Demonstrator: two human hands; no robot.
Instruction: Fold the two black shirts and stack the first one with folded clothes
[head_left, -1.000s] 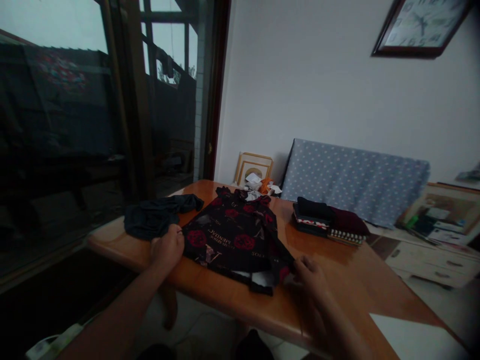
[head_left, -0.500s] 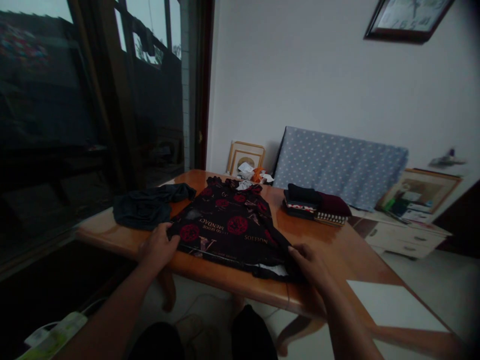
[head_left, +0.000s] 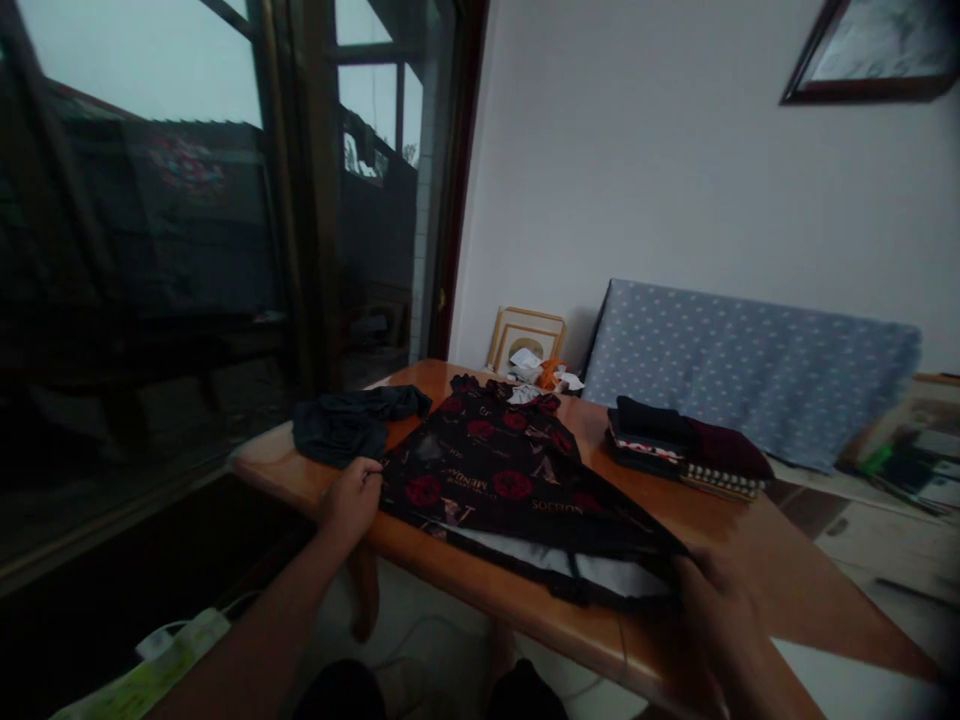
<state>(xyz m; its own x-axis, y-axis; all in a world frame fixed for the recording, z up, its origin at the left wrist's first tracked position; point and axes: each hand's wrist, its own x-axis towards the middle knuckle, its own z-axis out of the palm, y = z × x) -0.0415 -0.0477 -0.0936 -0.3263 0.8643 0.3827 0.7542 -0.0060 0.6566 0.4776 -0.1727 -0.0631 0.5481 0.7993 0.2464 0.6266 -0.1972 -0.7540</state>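
Note:
A black shirt with red roses [head_left: 510,480] lies spread on the wooden table [head_left: 742,540], its hem toward me and stretched wide. My left hand [head_left: 351,495] is closed on the hem's left corner. At the right corner my right hand [head_left: 712,600] grips the hem, pulled out to the right, and the pale inside of the shirt shows along the edge. A crumpled dark garment [head_left: 349,420] sits just left of the shirt, close to my left hand.
A stack of folded clothes [head_left: 682,445] rests at the table's far right. Small white and orange items [head_left: 541,372] lie at the far edge. A dotted blue cushion [head_left: 750,365] and picture frames [head_left: 525,335] lean on the wall. Glass doors stand at left.
My right hand has pulled the hem's right corner further right, stretching the bottom edge wide. The left hand keeps its hold on the left corner. The camera has shifted.

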